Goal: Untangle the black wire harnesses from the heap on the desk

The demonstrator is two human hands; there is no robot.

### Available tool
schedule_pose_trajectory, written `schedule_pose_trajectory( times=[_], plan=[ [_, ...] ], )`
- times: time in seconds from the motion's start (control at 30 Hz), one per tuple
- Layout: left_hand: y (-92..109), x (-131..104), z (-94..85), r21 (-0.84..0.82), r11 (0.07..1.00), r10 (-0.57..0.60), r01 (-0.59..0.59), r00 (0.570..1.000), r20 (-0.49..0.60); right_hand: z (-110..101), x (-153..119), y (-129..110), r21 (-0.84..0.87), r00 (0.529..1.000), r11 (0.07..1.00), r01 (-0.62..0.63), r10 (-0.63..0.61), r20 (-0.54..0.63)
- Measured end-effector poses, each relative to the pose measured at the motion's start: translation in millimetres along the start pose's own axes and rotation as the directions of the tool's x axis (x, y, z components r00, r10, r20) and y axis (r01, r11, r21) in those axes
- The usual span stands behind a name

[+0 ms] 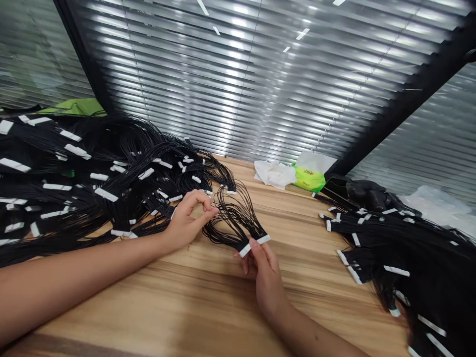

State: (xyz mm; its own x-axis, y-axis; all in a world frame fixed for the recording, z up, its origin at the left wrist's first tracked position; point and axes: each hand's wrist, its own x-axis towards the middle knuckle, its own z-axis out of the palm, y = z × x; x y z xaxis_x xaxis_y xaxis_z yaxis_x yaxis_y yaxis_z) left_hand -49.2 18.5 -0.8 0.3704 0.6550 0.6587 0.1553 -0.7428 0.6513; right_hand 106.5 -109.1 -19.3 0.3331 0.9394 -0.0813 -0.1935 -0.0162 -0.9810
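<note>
Near the middle of the table, my right hand (263,270) grips a black wire harness (238,215) by its end, thumb on top beside two white connectors (244,250). The harness's thin wires loop up and away to the left. At the left side of those loops is my left hand (191,218), thumb and forefinger pinched together at the wires. Exactly which strands lie between its fingertips is too small to tell. Just behind my left hand starts a large heap of similar black harnesses (130,144) with white connectors.
A second pile of black harnesses (427,258) covers the table's right side. Along the back are crumpled white tissue (275,173), a green tissue pack (309,178), a black bag (364,194) and clear plastic (439,201). Window blinds (238,74) rise behind the wooden table (156,307).
</note>
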Motion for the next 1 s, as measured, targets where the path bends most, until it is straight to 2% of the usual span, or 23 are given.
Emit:
schedule_pose_trajectory(
  times=[0.13, 0.2, 0.3, 0.4, 0.5, 0.6, 0.67, 0.73, 0.8, 0.9, 1.0],
  plan=[
    [-4.2, 6.4, -0.7, 0.073, 0.997, -0.005, 0.004, 1.000, 0.015, -2.1, -3.7, 4.0, -0.084, 0.999, 0.996, 0.028, -0.025, 0.037],
    [-9.4, 9.5, 0.5, 0.027, 0.993, -0.112, 0.113, 0.993, -0.035, -2.1, -3.5, 4.4, -0.125, 0.998, 0.992, 0.022, -0.014, 0.058],
    [-16.7, 12.8, 3.9, -0.151, 0.938, -0.330, 0.313, 0.939, -0.101, -1.2, -1.3, 4.4, -0.151, 0.999, 0.989, 0.005, 0.002, 0.051],
    [-17.4, 14.2, 6.0, -0.269, 0.874, -0.420, 0.404, 0.908, -0.002, -0.9, 0.7, 4.2, -0.186, 0.999, 0.982, -0.003, 0.009, 0.034],
    [-13.6, 13.5, 5.4, -0.247, 0.874, -0.419, 0.418, 0.907, 0.052, -0.9, 0.1, 3.7, -0.239, 0.997, 0.971, 0.000, 0.017, 0.071],
    [-10.8, 10.8, 3.9, -0.150, 0.931, -0.326, 0.334, 0.942, 0.077, -0.5, -1.5, 3.0, -0.276, 0.993, 0.961, 0.011, 0.023, 0.119],
    [-9.1, 8.2, 3.0, -0.033, 0.980, -0.191, 0.197, 0.972, 0.135, -0.1, -1.7, 2.8, -0.299, 0.992, 0.954, 0.015, 0.024, 0.125],
    [-5.8, 5.2, 2.2, 0.083, 0.995, -0.080, 0.063, 0.972, 0.219, 0.3, -1.0, 3.0, -0.299, 0.993, 0.954, 0.012, 0.024, 0.118],
    [-1.0, 2.3, 1.2, 0.173, 0.984, -0.012, -0.045, 0.949, 0.314, 0.3, 0.1, 3.3, -0.262, 0.994, 0.965, 0.002, 0.025, 0.102],
    [6.5, -1.5, -1.7, 0.233, 0.956, 0.052, -0.180, 0.882, 0.468, 0.1, 1.0, 3.1, -0.233, 0.997, 0.972, -0.014, 0.030, 0.066],
    [10.1, -4.7, -4.1, 0.196, 0.961, 0.055, -0.196, 0.829, 0.557, 0.3, -0.2, 0.6, -0.310, 0.995, 0.950, -0.015, 0.044, 0.088]
  ],
)
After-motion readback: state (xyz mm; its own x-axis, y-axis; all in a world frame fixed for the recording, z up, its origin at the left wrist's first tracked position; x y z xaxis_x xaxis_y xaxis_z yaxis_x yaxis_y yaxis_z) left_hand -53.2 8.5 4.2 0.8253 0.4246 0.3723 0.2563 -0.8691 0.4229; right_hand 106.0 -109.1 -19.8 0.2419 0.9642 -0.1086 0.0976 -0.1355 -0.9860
